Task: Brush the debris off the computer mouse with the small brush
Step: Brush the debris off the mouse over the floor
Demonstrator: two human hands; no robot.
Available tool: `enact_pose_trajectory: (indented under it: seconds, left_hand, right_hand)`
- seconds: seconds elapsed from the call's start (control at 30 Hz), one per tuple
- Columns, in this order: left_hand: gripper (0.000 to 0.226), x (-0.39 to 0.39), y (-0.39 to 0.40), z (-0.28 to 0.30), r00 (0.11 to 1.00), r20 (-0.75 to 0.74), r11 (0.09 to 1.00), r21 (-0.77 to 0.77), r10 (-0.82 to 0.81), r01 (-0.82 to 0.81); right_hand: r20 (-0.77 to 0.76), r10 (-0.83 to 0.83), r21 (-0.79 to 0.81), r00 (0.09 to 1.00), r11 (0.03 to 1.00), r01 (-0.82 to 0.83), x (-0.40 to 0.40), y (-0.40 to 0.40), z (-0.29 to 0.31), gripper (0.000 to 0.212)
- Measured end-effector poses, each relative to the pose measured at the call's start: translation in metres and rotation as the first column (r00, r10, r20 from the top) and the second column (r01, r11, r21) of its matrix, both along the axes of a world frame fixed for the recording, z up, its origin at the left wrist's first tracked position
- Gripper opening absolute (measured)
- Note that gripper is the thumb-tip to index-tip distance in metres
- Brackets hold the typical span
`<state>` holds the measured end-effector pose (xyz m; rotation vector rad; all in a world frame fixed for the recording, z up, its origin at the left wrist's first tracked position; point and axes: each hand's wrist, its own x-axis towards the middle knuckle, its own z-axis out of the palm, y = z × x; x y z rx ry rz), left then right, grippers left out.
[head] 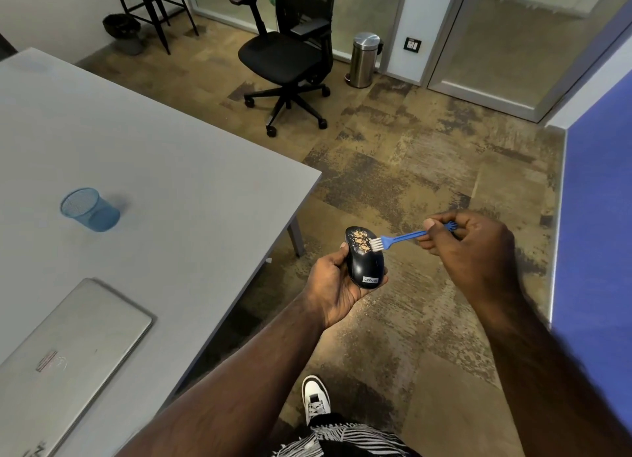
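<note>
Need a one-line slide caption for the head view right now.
Left hand holds the black mouse over the floor while right hand sets the blue brush against its debris.

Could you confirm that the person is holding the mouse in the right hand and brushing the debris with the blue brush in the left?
The hands are swapped. The head view shows the left hand holding the mouse and the right hand holding the blue brush against the debris.

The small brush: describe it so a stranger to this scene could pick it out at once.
Start at the grey table, then look right past its corner, above the carpet, where two hands meet. The left hand cradles a black computer mouse dusted with tan debris. The small brush is the thin bright-blue stick pinched by the right hand, its white bristles touching the mouse.
</note>
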<state>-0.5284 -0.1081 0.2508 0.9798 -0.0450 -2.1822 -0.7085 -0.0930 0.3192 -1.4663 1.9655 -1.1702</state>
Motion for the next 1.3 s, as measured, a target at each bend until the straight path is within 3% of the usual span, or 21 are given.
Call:
enact_pose_trajectory:
  seconds: [0.13, 0.33, 0.43, 0.53, 0.73, 0.8, 0.9, 1.0, 1.17, 1.3]
  left_hand:
    - [0.049, -0.003, 0.000, -0.001, 1.000, 0.006, 1.000, -0.009, -0.008, 0.008]
    - [0.044, -0.001, 0.002, -0.001, 1.000, -0.027, 1.000, -0.018, -0.007, 0.006]
    - [0.044, 0.000, 0.002, -0.002, 1.000, -0.028, 1.000, -0.021, -0.011, 0.011]
    - [0.047, -0.001, 0.001, -0.002, 1.000, -0.025, 1.000, -0.012, -0.015, 0.014]
    - [0.047, -0.001, 0.003, -0.001, 0.999, -0.041, 1.000, 0.002, -0.017, 0.017]
    - [0.048, 0.000, 0.002, 0.000, 0.999, -0.042, 1.000, 0.001, -0.018, 0.018]
    - [0.048, 0.000, 0.001, 0.002, 0.999, -0.045, 1.000, -0.002, -0.019, 0.019]
    - [0.048, 0.001, 0.002, 0.003, 0.998, -0.052, 1.000, 0.005, -0.024, 0.024]
    - [0.051, 0.000, 0.002, 0.003, 0.998, -0.050, 1.000, 0.002, -0.026, 0.027]
    - [0.048, 0.001, 0.003, 0.004, 0.998, -0.062, 0.999, 0.016, -0.031, 0.033]
  right_hand:
    - [-0.034, 0.069, 0.042, 0.997, 0.997, -0.068, 0.012, 0.007, -0.004, 0.004]
    - [-0.195, -0.117, 0.039, 0.974, 0.991, 0.126, -0.006, -0.001, -0.006, 0.012]
    - [-0.124, -0.097, 0.014, 0.988, 0.995, 0.100, -0.009, 0.000, -0.003, 0.004]
    - [-0.041, 0.003, 0.020, 0.999, 1.000, -0.002, -0.002, 0.002, -0.005, 0.014]
    - [-0.172, -0.084, 0.052, 0.981, 0.994, 0.094, -0.008, -0.003, -0.006, 0.009]
    - [-0.125, -0.072, 0.038, 0.990, 0.996, 0.077, -0.010, -0.004, -0.004, 0.005]
    - [-0.070, -0.011, 0.026, 0.997, 1.000, 0.013, -0.008, -0.003, -0.005, 0.018]
    - [-0.143, -0.058, 0.072, 0.988, 0.995, 0.068, -0.010, -0.005, -0.009, 0.004]
    - [-0.063, -0.049, 0.031, 0.997, 0.998, 0.051, -0.012, -0.006, -0.007, 0.011]
    - [-0.153, -0.044, 0.071, 0.987, 0.996, 0.055, -0.012, -0.006, -0.010, 0.006]
